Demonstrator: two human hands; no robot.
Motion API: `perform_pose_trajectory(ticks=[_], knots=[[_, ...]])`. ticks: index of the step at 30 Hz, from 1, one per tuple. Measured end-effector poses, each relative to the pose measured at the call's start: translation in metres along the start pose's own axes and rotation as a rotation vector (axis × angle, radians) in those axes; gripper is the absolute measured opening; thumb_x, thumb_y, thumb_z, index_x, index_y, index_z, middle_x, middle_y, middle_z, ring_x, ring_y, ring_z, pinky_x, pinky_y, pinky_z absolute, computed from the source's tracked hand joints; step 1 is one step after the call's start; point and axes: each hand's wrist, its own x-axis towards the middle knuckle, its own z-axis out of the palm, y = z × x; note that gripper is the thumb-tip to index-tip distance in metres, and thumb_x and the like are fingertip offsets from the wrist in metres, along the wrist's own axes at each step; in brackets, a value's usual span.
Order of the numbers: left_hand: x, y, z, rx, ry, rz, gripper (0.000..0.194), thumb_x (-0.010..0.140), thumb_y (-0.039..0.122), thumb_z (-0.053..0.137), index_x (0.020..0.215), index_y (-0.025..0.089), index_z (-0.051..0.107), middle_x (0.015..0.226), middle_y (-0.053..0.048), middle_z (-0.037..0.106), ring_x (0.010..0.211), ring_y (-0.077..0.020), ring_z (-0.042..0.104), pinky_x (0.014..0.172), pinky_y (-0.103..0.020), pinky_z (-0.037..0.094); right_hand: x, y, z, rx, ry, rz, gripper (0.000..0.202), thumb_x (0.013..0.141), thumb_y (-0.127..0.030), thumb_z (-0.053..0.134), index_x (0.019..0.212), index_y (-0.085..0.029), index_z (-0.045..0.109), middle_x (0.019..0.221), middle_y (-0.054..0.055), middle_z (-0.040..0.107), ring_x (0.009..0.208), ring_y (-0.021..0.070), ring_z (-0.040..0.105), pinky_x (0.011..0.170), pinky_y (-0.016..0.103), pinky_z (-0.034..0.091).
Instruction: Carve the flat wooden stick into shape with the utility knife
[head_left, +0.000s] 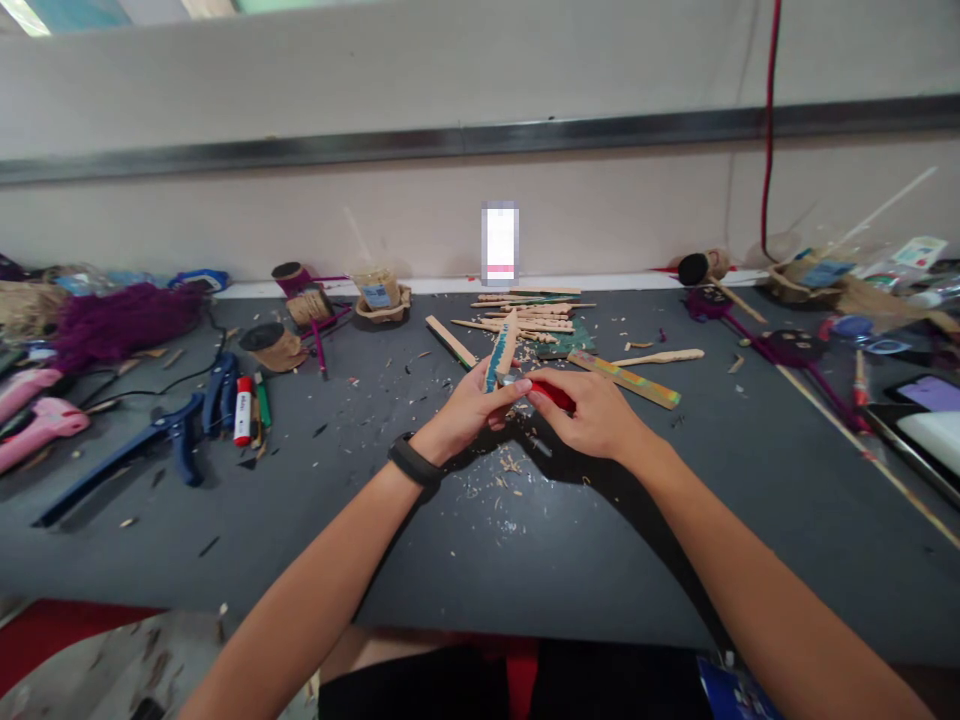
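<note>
My left hand, with a black band on its wrist, is closed around a flat wooden stick with blue-green markings along one side. The stick points up and away from me. My right hand grips a red-handled knife; its short metal end meets the stick beside my left thumb, and most of the blade is hidden. Both hands are close together above the table, with pale wood shavings scattered below. Just beyond them lies a pile of carved wooden sticks.
On the grey table, a blue ratchet clamp, a red-and-white marker and pink glue guns lie left. A cup and a phone stand at the back. A patterned strip lies right of my hands.
</note>
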Motion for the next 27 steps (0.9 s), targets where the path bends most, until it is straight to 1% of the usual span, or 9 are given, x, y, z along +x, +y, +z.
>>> perform_pose_trajectory(ticks=[3,6,9,11,14,17,22,24,27], knots=[[0.000,0.000,0.001,-0.011,0.004,0.009,0.049,0.078,0.037,0.091,0.111,0.023,0.057,0.060,0.012,0.049,0.041,-0.0027,0.034,0.042,-0.020,0.023,0.000,-0.002,-0.001,0.008,0.000,-0.004,0.035,0.109,-0.043,0.049,0.123,-0.028,0.077,0.113,0.005,0.083,0.095,0.0280,0.075,0.078,0.041,0.051],[0.000,0.000,0.002,0.008,0.007,0.010,0.044,0.082,0.038,0.088,0.110,0.024,0.056,0.059,0.012,0.048,0.040,-0.0033,0.034,0.042,-0.020,0.023,0.000,-0.001,0.000,-0.008,-0.004,0.018,0.037,0.108,-0.044,0.049,0.128,-0.030,0.077,0.115,0.005,0.083,0.099,0.0296,0.076,0.079,0.042,0.053],[0.001,-0.002,0.002,0.099,0.047,0.056,0.038,0.085,0.042,0.086,0.100,0.023,0.056,0.058,0.010,0.050,0.039,-0.0041,0.037,0.041,-0.021,0.027,0.000,0.001,0.003,-0.050,0.005,0.034,0.038,0.108,-0.045,0.050,0.129,-0.032,0.078,0.121,0.006,0.083,0.106,0.0322,0.076,0.081,0.045,0.055],[0.002,-0.003,0.000,0.188,0.071,0.082,0.038,0.088,0.046,0.085,0.095,0.023,0.055,0.056,0.009,0.052,0.038,-0.0052,0.042,0.041,-0.023,0.030,0.000,0.003,0.004,-0.075,-0.005,0.042,0.039,0.108,-0.046,0.049,0.129,-0.033,0.078,0.122,0.005,0.083,0.106,0.0325,0.076,0.081,0.045,0.056],[0.003,-0.005,-0.001,0.291,0.076,0.090,0.038,0.092,0.051,0.080,0.094,0.024,0.052,0.052,0.008,0.051,0.036,-0.0072,0.044,0.039,-0.024,0.031,0.000,0.006,0.005,-0.108,-0.016,0.058,0.039,0.108,-0.048,0.048,0.128,-0.033,0.079,0.121,0.005,0.083,0.103,0.0323,0.077,0.079,0.045,0.056],[0.003,-0.008,-0.001,0.336,0.082,0.091,0.037,0.094,0.053,0.077,0.095,0.025,0.053,0.050,0.009,0.050,0.033,-0.0074,0.043,0.038,-0.024,0.029,0.000,0.007,0.007,-0.129,0.001,0.056,0.040,0.108,-0.048,0.049,0.130,-0.032,0.079,0.124,0.006,0.082,0.105,0.0330,0.077,0.081,0.046,0.057],[0.003,-0.016,0.007,0.299,0.177,0.048,0.034,0.099,0.056,0.069,0.093,0.025,0.054,0.049,0.010,0.046,0.032,-0.0073,0.040,0.038,-0.023,0.027,0.000,0.006,0.009,-0.137,0.068,0.069,0.042,0.108,-0.048,0.049,0.136,-0.031,0.076,0.130,0.006,0.080,0.112,0.0349,0.076,0.081,0.047,0.056],[0.003,-0.016,0.008,0.268,0.174,0.034,0.035,0.098,0.056,0.070,0.092,0.025,0.054,0.050,0.011,0.044,0.033,-0.0065,0.038,0.038,-0.022,0.028,0.000,0.004,0.008,-0.127,0.074,0.076,0.043,0.109,-0.049,0.047,0.135,-0.032,0.077,0.126,0.005,0.082,0.109,0.0337,0.077,0.079,0.045,0.055],[0.002,-0.010,0.006,0.202,0.128,0.020,0.038,0.092,0.052,0.078,0.090,0.024,0.053,0.049,0.011,0.042,0.035,-0.0052,0.034,0.039,-0.022,0.027,0.000,0.000,0.005,-0.107,0.038,0.063,0.042,0.109,-0.049,0.046,0.131,-0.033,0.078,0.112,0.005,0.084,0.096,0.0306,0.077,0.072,0.042,0.051]])
